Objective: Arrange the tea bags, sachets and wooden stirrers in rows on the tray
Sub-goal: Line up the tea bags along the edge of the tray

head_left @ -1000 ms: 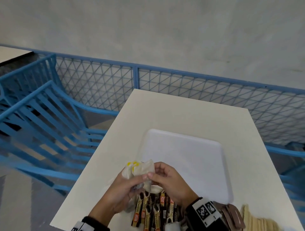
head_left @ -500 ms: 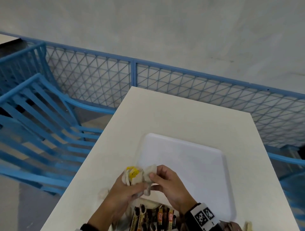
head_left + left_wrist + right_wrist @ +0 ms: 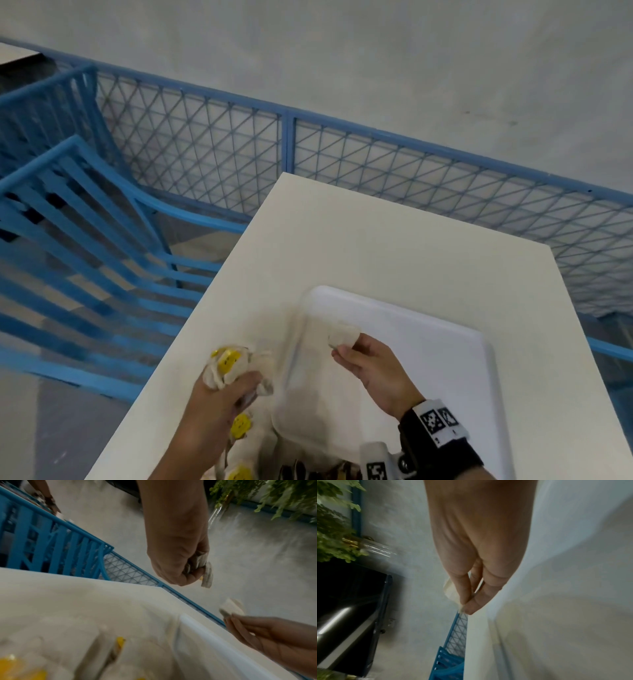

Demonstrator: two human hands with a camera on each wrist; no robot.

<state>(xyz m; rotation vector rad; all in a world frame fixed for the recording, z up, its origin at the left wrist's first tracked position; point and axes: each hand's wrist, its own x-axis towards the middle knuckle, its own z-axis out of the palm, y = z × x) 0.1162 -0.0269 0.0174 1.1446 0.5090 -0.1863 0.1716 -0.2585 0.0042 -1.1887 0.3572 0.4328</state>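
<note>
1. Right hand (image 3: 375, 370): has parted from the left since a second ago, when both worked the bundle together. Thumb and forefinger pinch one pale tea bag (image 3: 343, 335), held over the near-left part of the white tray (image 3: 445, 346); whether it touches the tray cannot be told.
2. Left hand (image 3: 222, 401): fingers curled tight round the remaining tea bags (image 3: 229, 366), yellow tags showing, above the desk (image 3: 394, 253) just left of the tray.
3. Tray: nothing visibly laid on it yet; rows not begun.
4. Loose tea bags (image 3: 239, 426) and dark sachets (image 3: 318, 472): on the desk at the near edge, waiting.
5. Judgement: one bag is separated; first placement is probably next.
</note>
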